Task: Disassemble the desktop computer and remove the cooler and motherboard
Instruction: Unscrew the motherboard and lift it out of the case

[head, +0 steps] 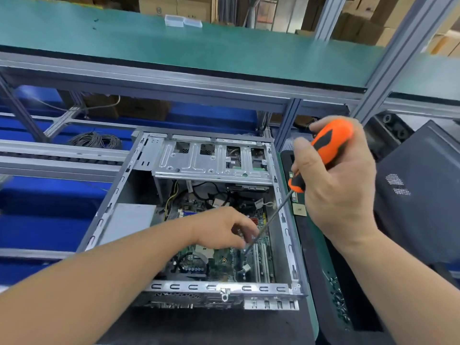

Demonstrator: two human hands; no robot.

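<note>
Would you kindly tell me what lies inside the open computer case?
Inside the case: the green motherboard, cables and the left hand; that hand covers some of the board.
</note>
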